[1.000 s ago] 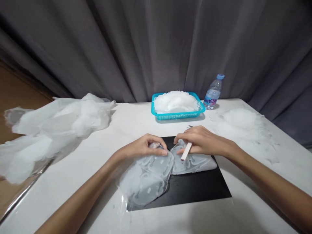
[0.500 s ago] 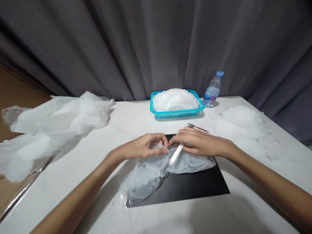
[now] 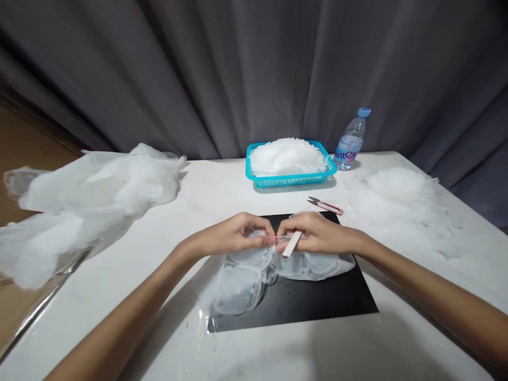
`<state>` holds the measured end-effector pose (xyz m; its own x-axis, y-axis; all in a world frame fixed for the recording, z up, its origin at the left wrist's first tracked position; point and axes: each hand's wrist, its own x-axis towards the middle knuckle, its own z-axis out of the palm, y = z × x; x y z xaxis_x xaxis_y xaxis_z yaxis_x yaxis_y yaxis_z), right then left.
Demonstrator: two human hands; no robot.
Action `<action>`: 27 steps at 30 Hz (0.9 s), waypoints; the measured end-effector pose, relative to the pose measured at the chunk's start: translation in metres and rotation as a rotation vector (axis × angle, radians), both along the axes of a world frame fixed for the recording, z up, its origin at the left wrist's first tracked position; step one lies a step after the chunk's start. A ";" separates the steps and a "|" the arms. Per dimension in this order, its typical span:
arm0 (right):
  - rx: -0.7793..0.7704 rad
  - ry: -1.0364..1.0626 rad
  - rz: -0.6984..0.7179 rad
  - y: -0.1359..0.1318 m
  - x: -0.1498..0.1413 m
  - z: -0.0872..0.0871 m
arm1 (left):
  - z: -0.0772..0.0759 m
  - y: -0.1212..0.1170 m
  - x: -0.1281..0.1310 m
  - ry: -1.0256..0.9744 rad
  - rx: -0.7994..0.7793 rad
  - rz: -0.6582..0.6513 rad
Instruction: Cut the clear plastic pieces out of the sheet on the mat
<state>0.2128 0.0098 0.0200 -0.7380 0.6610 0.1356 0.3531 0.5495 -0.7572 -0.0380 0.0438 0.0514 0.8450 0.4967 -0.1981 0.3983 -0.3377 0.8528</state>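
Observation:
My left hand (image 3: 248, 234) is closed in a pinch on a translucent whitish piece with rounded grey outlines (image 3: 238, 291). Its fingertips meet those of my right hand (image 3: 307, 233) over a black mat (image 3: 317, 301). A flat white stick (image 3: 292, 244) pokes out from under my right fingers, angled down and left. These fingers also pinch the edge of the patterned material, whose right part (image 3: 313, 266) lies on the mat. Something thin and pale spans the gap between the fingertips; I cannot make out whether it is thread or material edge. Pink-handled thread snips (image 3: 325, 205) lie behind my right hand.
A turquoise basket (image 3: 293, 181) heaped with white fluffy stuffing stands at the back, beside a water bottle (image 3: 350, 140). Crumpled clear bags with stuffing (image 3: 107, 190) cover the table's left side. Loose stuffing (image 3: 400, 206) lies at the right. A grey curtain (image 3: 254, 74) hangs behind.
My right hand has moved left until its fingertips meet those of my left hand. The snips, mostly hidden behind it before, now show fully. The patterned material has been drawn together between the hands.

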 end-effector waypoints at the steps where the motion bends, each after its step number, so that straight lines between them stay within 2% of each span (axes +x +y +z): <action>1: 0.006 -0.004 0.008 0.000 0.000 -0.001 | 0.000 -0.001 0.000 -0.013 0.003 -0.007; 6: 0.238 -0.089 0.050 -0.003 0.000 0.001 | 0.001 -0.003 0.002 -0.022 0.042 -0.031; 8: 0.253 -0.080 0.086 -0.003 0.001 0.003 | 0.001 -0.003 0.003 0.007 0.064 -0.039; 11: 0.146 0.008 0.093 -0.002 0.001 0.001 | 0.001 -0.003 0.004 0.028 0.083 -0.023; 15: -0.019 0.057 0.020 -0.001 0.001 -0.002 | 0.001 -0.004 0.005 0.036 0.147 -0.050; 18: -0.083 0.094 -0.012 -0.002 0.001 0.000 | 0.000 -0.005 0.007 0.032 0.149 -0.038; 22: -0.176 0.117 0.019 -0.004 0.004 0.005 | -0.004 -0.007 0.008 0.097 0.159 0.021; 27: 0.102 -0.111 0.006 -0.005 0.007 0.009 | -0.013 -0.009 0.010 0.142 0.166 0.078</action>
